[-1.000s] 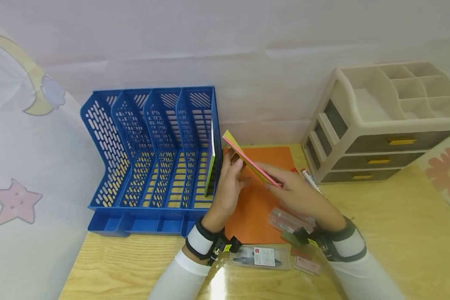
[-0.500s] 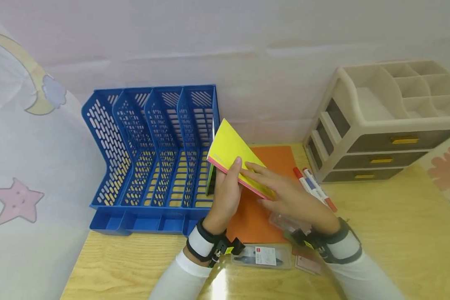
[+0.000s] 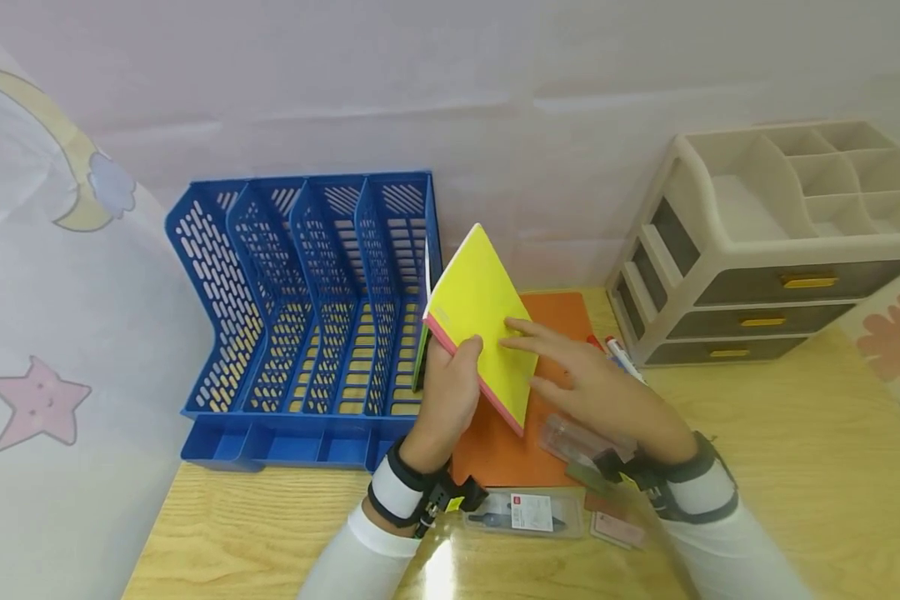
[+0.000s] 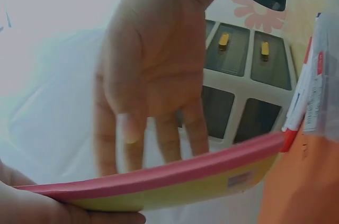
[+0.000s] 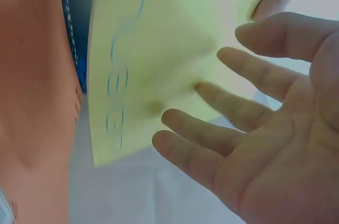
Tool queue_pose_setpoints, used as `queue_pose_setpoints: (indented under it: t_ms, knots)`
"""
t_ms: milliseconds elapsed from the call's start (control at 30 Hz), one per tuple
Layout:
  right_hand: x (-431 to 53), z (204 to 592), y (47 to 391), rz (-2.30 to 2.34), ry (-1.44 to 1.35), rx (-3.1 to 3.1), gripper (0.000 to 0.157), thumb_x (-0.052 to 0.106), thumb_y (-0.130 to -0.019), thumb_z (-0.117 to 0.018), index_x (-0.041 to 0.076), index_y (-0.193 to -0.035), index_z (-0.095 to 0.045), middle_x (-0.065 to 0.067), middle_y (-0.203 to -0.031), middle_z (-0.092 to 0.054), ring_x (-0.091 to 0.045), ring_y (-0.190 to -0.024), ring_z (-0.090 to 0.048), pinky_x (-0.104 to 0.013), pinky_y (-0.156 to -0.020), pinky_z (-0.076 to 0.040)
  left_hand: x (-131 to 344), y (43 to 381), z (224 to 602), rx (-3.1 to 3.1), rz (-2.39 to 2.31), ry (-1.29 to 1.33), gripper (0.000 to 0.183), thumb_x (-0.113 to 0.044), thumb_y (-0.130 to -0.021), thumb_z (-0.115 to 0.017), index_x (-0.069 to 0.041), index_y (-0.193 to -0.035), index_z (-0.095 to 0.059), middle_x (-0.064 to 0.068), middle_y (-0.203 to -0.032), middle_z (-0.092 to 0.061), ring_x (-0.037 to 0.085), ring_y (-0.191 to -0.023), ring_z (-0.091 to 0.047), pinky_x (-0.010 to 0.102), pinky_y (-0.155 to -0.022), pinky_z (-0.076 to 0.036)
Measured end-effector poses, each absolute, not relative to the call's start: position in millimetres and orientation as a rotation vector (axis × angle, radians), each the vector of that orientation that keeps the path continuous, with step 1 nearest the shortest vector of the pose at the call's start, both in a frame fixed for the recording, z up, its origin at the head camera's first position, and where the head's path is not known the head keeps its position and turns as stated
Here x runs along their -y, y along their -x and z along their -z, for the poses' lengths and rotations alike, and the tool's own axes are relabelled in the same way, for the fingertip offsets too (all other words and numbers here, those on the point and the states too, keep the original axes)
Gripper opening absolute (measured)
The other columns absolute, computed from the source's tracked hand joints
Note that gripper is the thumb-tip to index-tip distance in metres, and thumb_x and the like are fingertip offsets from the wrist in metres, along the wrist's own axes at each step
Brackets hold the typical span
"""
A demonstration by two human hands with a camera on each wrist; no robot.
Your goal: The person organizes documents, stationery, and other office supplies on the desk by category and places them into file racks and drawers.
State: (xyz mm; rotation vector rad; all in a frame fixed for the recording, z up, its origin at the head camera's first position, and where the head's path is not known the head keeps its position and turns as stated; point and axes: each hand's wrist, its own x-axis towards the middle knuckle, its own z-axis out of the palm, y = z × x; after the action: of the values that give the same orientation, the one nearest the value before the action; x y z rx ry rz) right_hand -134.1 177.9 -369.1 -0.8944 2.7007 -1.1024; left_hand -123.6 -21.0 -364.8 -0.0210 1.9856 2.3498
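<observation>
A thin yellow notebook (image 3: 487,312) with a pink spine is raised at a slant over an orange sheet (image 3: 562,321). My left hand (image 3: 450,392) grips it by the spine side, thumb on the yellow cover and fingers behind. To its right, my right hand (image 3: 592,383) has its fingers spread, fingertips close to the cover. In the right wrist view the notebook (image 5: 148,65) shows blue marks on its cover, with the right hand (image 5: 280,139) open beside it. The left wrist view shows the pink spine (image 4: 159,179) in front of the right fingers.
At left stands a blue file rack (image 3: 307,333) with a thin green-edged book (image 3: 422,350) in its right slot. A beige drawer unit (image 3: 765,250) is at right. Markers (image 3: 624,358), clear cases (image 3: 525,514) and a small pink item (image 3: 617,530) lie on the wooden table.
The notebook has turned from nearly edge-on to show its yellow cover, then tilted more upright. My right hand has let go of its lower end and drawn slightly right.
</observation>
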Motion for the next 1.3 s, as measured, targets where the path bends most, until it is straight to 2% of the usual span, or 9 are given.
queue_pose_setpoints:
  t_ms: [233,433,567,667,767,800,900,1067,1300]
  knots:
    - [-195,367,139,1.128,0.885,-2.832,0.052,0.002,-0.097,-0.064,0.014,-0.147,-0.057,-0.013,-0.163,-0.042,-0.041,-0.145,-0.045,-0.065,-0.111,-0.043,29,110,346,-2.187,-2.183,-0.135,0.038,-0.015,-0.105,-0.045,0.0,-0.139,-0.047,0.023,-0.124,-0.067,0.038,-0.107,-0.073,0.047,-0.089,-0.062]
    - [-202,358,137,1.118,0.826,-2.955,0.052,0.005,-0.096,-0.062,0.014,-0.147,-0.056,-0.011,-0.161,-0.046,-0.041,-0.141,-0.05,-0.062,-0.103,-0.049,46,97,327,-2.189,-2.237,-0.313,0.036,-0.011,-0.103,-0.047,0.005,-0.136,-0.047,0.028,-0.12,-0.065,0.039,-0.102,-0.073,0.045,-0.085,-0.063]
    - [-204,356,138,1.045,0.818,-3.079,0.051,0.003,-0.094,-0.062,0.011,-0.144,-0.058,-0.014,-0.157,-0.05,-0.035,-0.107,-0.068,-0.047,-0.083,-0.056,64,89,315,-2.192,-2.267,-0.382,0.035,-0.008,-0.103,-0.049,0.005,-0.135,-0.047,0.028,-0.117,-0.065,0.032,-0.098,-0.073,0.038,-0.084,-0.064]
    - [-208,357,139,1.013,0.835,-3.13,0.049,0.002,-0.094,-0.063,0.007,-0.143,-0.058,-0.017,-0.157,-0.049,-0.024,-0.078,-0.062,-0.034,-0.061,-0.047,80,84,307,-2.188,-2.245,-0.428,0.034,-0.007,-0.103,-0.049,0.004,-0.136,-0.046,0.028,-0.117,-0.064,0.024,-0.096,-0.073,0.035,-0.084,-0.063]
    - [-213,359,141,0.999,0.854,-3.146,0.05,0.002,-0.094,-0.064,0.004,-0.143,-0.057,-0.021,-0.157,-0.047,-0.032,-0.092,-0.067,-0.039,-0.069,-0.056,95,81,300,-2.18,-2.208,-0.453,0.032,-0.008,-0.104,-0.049,0.003,-0.135,-0.048,0.026,-0.116,-0.066,0.021,-0.096,-0.074,0.035,-0.084,-0.063]
    - [-215,360,142,0.988,0.856,-3.145,0.05,0.003,-0.094,-0.064,0.003,-0.144,-0.056,-0.022,-0.158,-0.046,-0.038,-0.107,-0.066,-0.046,-0.08,-0.058,100,80,298,-2.172,-2.204,-0.443,0.032,-0.009,-0.105,-0.05,0.003,-0.134,-0.049,0.023,-0.115,-0.068,0.02,-0.096,-0.075,0.035,-0.084,-0.063]
    - [-221,360,144,0.958,0.831,-3.113,0.054,0.006,-0.096,-0.065,0.003,-0.148,-0.052,-0.023,-0.159,-0.043,-0.049,-0.141,-0.046,-0.067,-0.105,-0.046,114,78,293,-2.152,-2.197,-0.44,0.031,-0.01,-0.105,-0.051,0.003,-0.134,-0.05,0.014,-0.112,-0.072,0.019,-0.095,-0.076,0.036,-0.083,-0.063]
    - [-229,357,145,0.911,0.797,-3.028,0.056,0.013,-0.1,-0.065,0.005,-0.152,-0.047,-0.021,-0.162,-0.041,-0.047,-0.15,-0.033,-0.071,-0.114,-0.033,134,77,290,-2.141,-2.185,-0.447,0.031,-0.008,-0.106,-0.05,-0.002,-0.137,-0.05,0.003,-0.114,-0.073,0.02,-0.098,-0.076,0.037,-0.084,-0.063]
    - [-234,352,145,0.871,0.808,-2.976,0.053,0.012,-0.101,-0.063,0.0,-0.15,-0.048,-0.025,-0.158,-0.044,-0.052,-0.15,-0.031,-0.072,-0.116,-0.029,157,80,292,-2.092,-2.258,-0.411,0.032,-0.004,-0.105,-0.051,-0.012,-0.136,-0.051,0.005,-0.124,-0.071,0.022,-0.105,-0.076,0.038,-0.087,-0.062]
